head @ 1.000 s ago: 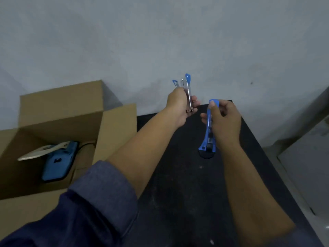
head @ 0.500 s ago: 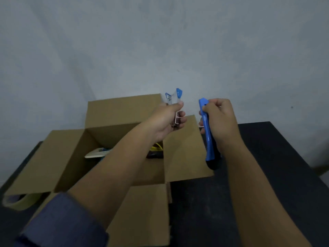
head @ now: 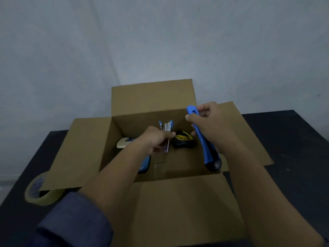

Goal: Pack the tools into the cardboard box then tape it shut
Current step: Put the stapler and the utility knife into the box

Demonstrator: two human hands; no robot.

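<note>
Fingers of my left hand (head: 156, 139) are pinching the stapler (head: 166, 132), right hand (head: 210, 125) gripping the cutter (head: 204, 145), both now swinging over the open box (head: 85, 148), so dropping them in comes next.

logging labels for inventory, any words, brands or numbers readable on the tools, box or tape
None can be read.
Tape roll: blue print inside the core, too blurred to read.
Black and yellow tool in the cardboard box: yellow marking, too blurred.
Blue cutter, stapler: no print visible.
</note>
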